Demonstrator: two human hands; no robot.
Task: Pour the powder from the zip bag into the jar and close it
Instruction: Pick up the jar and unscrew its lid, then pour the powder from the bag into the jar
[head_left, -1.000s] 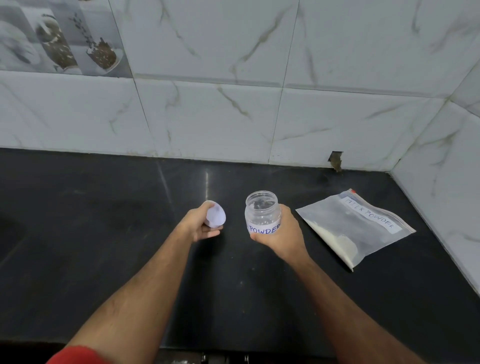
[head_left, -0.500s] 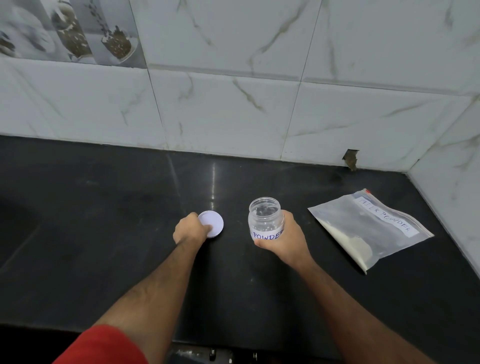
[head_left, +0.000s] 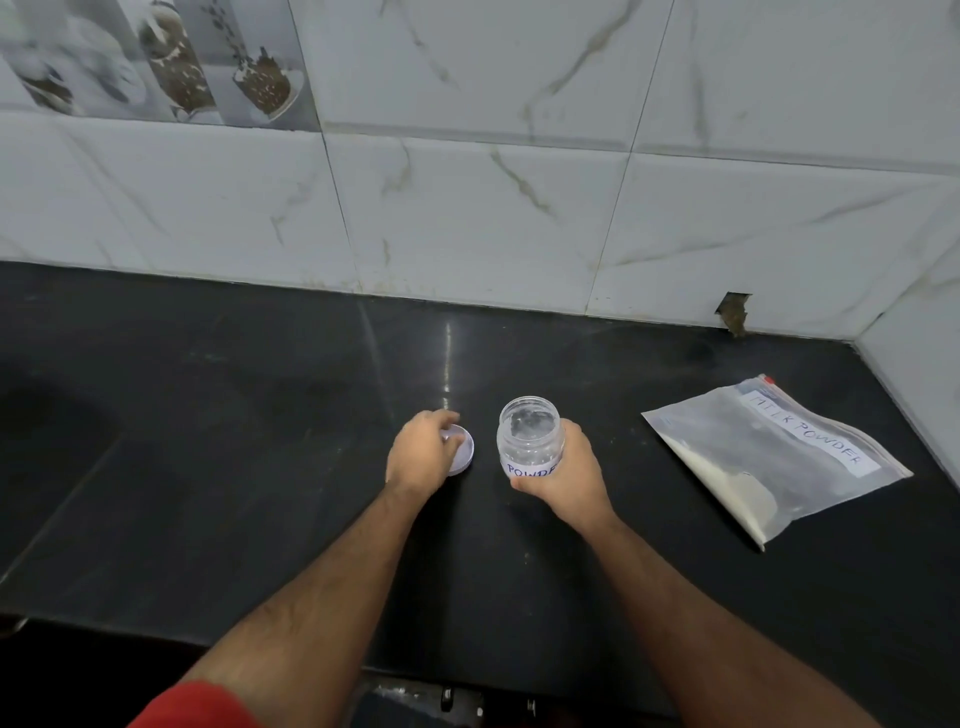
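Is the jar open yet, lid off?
Open: the jar stands upright with a bare mouth; its lid lies on the counter beside it.

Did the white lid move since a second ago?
Yes. The lid went down from the air onto the black counter, left of the jar.

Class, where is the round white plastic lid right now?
Round white plastic lid lies on the black countertop, under the left hand, just left of the clear jar.

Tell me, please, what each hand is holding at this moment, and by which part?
The right hand grips the clear plastic jar around its lower body. The left hand rests fingertips on the white round lid, lying on the black counter.
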